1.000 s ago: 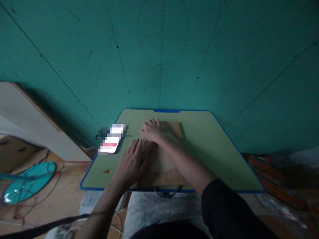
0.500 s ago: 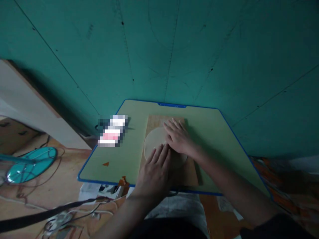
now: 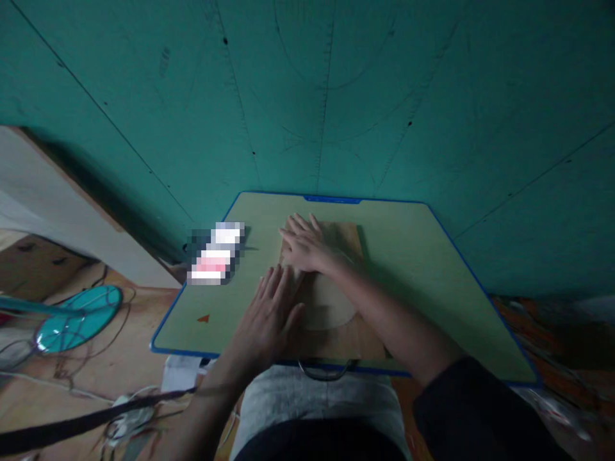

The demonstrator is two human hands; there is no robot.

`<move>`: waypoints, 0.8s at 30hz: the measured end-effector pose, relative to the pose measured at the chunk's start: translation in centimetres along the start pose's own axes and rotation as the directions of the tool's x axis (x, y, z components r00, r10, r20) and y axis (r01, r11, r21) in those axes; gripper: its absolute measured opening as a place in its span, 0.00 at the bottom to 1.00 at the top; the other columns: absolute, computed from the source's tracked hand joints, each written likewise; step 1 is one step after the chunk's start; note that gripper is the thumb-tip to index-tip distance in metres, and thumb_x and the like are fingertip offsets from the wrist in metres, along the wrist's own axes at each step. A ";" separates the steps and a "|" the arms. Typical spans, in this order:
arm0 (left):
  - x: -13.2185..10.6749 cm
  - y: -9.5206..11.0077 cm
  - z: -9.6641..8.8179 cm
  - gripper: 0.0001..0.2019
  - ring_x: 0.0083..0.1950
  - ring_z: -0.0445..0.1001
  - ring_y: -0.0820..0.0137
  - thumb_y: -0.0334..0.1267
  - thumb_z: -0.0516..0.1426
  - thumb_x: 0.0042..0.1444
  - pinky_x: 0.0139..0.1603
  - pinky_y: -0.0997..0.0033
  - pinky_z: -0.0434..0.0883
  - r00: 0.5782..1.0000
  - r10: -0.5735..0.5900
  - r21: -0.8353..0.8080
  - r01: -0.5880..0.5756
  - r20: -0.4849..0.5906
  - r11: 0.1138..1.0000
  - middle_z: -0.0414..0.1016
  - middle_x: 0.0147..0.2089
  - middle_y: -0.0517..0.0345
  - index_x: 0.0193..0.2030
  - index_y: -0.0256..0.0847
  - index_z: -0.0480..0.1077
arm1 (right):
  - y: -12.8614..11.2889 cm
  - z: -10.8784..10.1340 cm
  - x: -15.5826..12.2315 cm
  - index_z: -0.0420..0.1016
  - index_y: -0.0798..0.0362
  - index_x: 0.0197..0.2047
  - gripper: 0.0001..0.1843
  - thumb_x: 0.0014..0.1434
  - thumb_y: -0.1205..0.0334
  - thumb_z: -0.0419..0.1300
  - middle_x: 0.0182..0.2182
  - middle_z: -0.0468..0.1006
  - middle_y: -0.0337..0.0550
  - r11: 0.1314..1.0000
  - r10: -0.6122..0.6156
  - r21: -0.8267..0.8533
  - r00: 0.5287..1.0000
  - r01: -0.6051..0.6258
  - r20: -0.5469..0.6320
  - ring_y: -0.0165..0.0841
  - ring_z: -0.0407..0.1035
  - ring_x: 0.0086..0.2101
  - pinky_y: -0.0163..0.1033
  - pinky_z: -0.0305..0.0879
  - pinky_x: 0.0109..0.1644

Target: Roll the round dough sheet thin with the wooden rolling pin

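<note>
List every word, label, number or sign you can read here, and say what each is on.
No text can be read.
Blurred-out block on the table: unreadable.
Green wall: faint drawn lines and tick marks, no legible figures.
Orange triangle on the table: a mark, no lettering.
Wooden board: no lettering shows.

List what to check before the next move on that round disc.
1. Left hand flat on the round disc, near-left part: ok.
2. Right hand flat on its far part: ok.
3. Disc wholly on the wooden board: cannot tell, the hands hide its left edge.
4. Board inside the blue rim of the table: ok.
5. Blurred object at left, apart from both hands: ok.
</note>
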State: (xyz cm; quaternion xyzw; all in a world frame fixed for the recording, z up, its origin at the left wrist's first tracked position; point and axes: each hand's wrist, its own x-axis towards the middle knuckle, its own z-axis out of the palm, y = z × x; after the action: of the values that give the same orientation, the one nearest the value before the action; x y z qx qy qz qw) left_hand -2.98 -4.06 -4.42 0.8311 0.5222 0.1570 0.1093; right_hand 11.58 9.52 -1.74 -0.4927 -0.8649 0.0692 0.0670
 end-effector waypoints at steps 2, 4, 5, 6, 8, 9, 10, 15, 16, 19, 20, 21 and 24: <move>0.0 2.8 0.1 0.36 0.77 0.39 0.55 0.48 0.48 0.69 0.72 0.44 0.56 0.992 0.121 -0.042 -0.120 0.026 0.992 0.43 0.77 0.42 0.77 0.41 0.35 | 2.0 -0.1 -3.5 0.63 0.56 0.69 0.29 0.66 0.60 0.51 0.73 0.52 0.51 1.000 -0.001 0.010 0.999 0.001 -0.039 0.48 0.41 0.71 0.59 0.33 0.73; 0.0 5.0 0.4 0.40 0.77 0.39 0.54 0.47 0.51 0.67 0.72 0.46 0.58 0.978 0.206 -0.051 -0.204 0.036 0.978 0.42 0.77 0.40 0.77 0.37 0.33 | 3.8 -0.2 -6.9 0.61 0.57 0.70 0.29 0.68 0.61 0.47 0.72 0.55 0.51 0.999 0.012 0.038 0.995 -0.008 -0.097 0.46 0.41 0.71 0.57 0.40 0.73; 0.1 5.7 0.6 0.40 0.77 0.39 0.52 0.46 0.51 0.66 0.72 0.46 0.59 0.971 0.237 -0.041 -0.236 0.033 0.971 0.43 0.77 0.38 0.77 0.35 0.34 | 4.5 -0.3 -8.2 0.60 0.58 0.70 0.29 0.69 0.61 0.46 0.71 0.56 0.51 0.999 0.016 0.040 0.994 -0.012 -0.112 0.46 0.43 0.71 0.56 0.42 0.73; 0.1 6.1 0.8 0.40 0.77 0.40 0.51 0.44 0.52 0.65 0.72 0.46 0.59 0.966 0.257 -0.024 -0.256 0.029 0.966 0.44 0.76 0.36 0.76 0.32 0.36 | 4.9 -0.5 -9.1 0.61 0.59 0.70 0.29 0.69 0.61 0.45 0.71 0.57 0.52 0.999 0.019 0.033 0.993 -0.016 -0.115 0.45 0.45 0.71 0.55 0.43 0.73; 0.4 5.8 1.4 0.38 0.77 0.43 0.49 0.42 0.52 0.65 0.71 0.46 0.61 0.965 0.264 0.020 -0.264 0.015 0.964 0.47 0.75 0.32 0.75 0.28 0.41 | 5.1 -0.7 -9.4 0.64 0.60 0.68 0.28 0.70 0.60 0.44 0.70 0.59 0.54 1.000 0.016 -0.005 0.995 -0.017 -0.094 0.45 0.49 0.70 0.54 0.44 0.73; 0.5 5.2 1.6 0.36 0.76 0.44 0.49 0.42 0.51 0.65 0.70 0.46 0.62 0.969 0.247 0.044 -0.247 0.004 0.968 0.49 0.75 0.31 0.75 0.27 0.43 | 4.7 -0.9 -8.8 0.65 0.60 0.67 0.28 0.70 0.59 0.45 0.69 0.60 0.55 0.999 0.013 -0.030 0.997 -0.015 -0.079 0.45 0.50 0.69 0.54 0.44 0.73; 0.8 4.3 1.8 0.35 0.76 0.46 0.48 0.42 0.51 0.66 0.70 0.45 0.63 0.974 0.226 0.067 -0.225 -0.007 0.972 0.51 0.74 0.30 0.74 0.26 0.46 | 4.2 -1.0 -7.8 0.67 0.60 0.66 0.27 0.69 0.59 0.45 0.68 0.61 0.56 0.999 0.013 -0.051 0.998 -0.016 -0.063 0.45 0.51 0.69 0.54 0.45 0.72; 1.8 0.2 1.0 0.29 0.75 0.51 0.49 0.42 0.46 0.68 0.71 0.42 0.59 0.986 0.169 0.113 -0.167 -0.006 0.979 0.58 0.72 0.35 0.73 0.33 0.52 | 0.3 -1.4 -1.3 0.69 0.59 0.64 0.30 0.69 0.50 0.46 0.67 0.64 0.60 0.981 0.191 -0.031 0.980 -0.189 0.058 0.49 0.54 0.67 0.59 0.42 0.72; 1.8 0.1 0.7 0.29 0.75 0.49 0.49 0.43 0.47 0.68 0.72 0.41 0.56 0.985 0.172 0.103 -0.171 -0.003 0.980 0.56 0.73 0.36 0.73 0.35 0.51 | -0.2 -1.3 -0.7 0.67 0.60 0.66 0.32 0.69 0.47 0.45 0.68 0.62 0.61 0.971 0.239 -0.012 0.970 -0.238 0.047 0.50 0.53 0.68 0.60 0.40 0.72; 1.2 1.7 0.0 0.37 0.77 0.43 0.48 0.44 0.52 0.65 0.73 0.40 0.54 0.983 0.182 0.000 -0.182 0.011 0.983 0.46 0.76 0.35 0.76 0.34 0.43 | 0.0 -0.7 -2.0 0.60 0.61 0.70 0.34 0.69 0.49 0.47 0.71 0.55 0.61 0.965 0.263 0.015 0.964 -0.263 -0.047 0.50 0.46 0.70 0.59 0.36 0.73; 1.0 2.7 -0.1 0.40 0.77 0.41 0.47 0.44 0.54 0.63 0.72 0.40 0.55 0.980 0.196 -0.060 -0.194 0.029 0.979 0.42 0.77 0.34 0.76 0.35 0.39 | 0.5 -0.5 -3.2 0.59 0.60 0.71 0.33 0.69 0.52 0.48 0.72 0.53 0.59 0.969 0.248 0.010 0.966 -0.248 -0.065 0.50 0.44 0.71 0.59 0.36 0.73; 0.8 3.8 -0.1 0.44 0.77 0.39 0.47 0.43 0.56 0.61 0.72 0.40 0.55 0.975 0.217 -0.126 -0.210 0.048 0.970 0.39 0.78 0.35 0.77 0.36 0.35 | 1.3 -0.4 -4.7 0.59 0.59 0.71 0.32 0.68 0.55 0.48 0.72 0.52 0.57 0.973 0.231 0.005 0.970 -0.231 -0.070 0.50 0.42 0.71 0.58 0.36 0.73; 0.7 6.5 0.3 0.48 0.78 0.34 0.49 0.35 0.57 0.58 0.72 0.39 0.55 0.943 0.324 -0.313 -0.288 0.069 0.905 0.35 0.79 0.43 0.77 0.43 0.29 | 3.8 -0.5 -9.2 0.55 0.56 0.73 0.31 0.69 0.60 0.46 0.73 0.49 0.54 0.971 0.236 -0.004 0.969 -0.237 -0.073 0.47 0.42 0.71 0.57 0.38 0.73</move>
State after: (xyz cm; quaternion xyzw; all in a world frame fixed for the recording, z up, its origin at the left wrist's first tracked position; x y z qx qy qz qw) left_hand 2.89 -6.23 -2.37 0.8845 0.3478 0.1994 0.2384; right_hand 19.54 3.55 -2.42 -0.5950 -0.7973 0.0535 0.0865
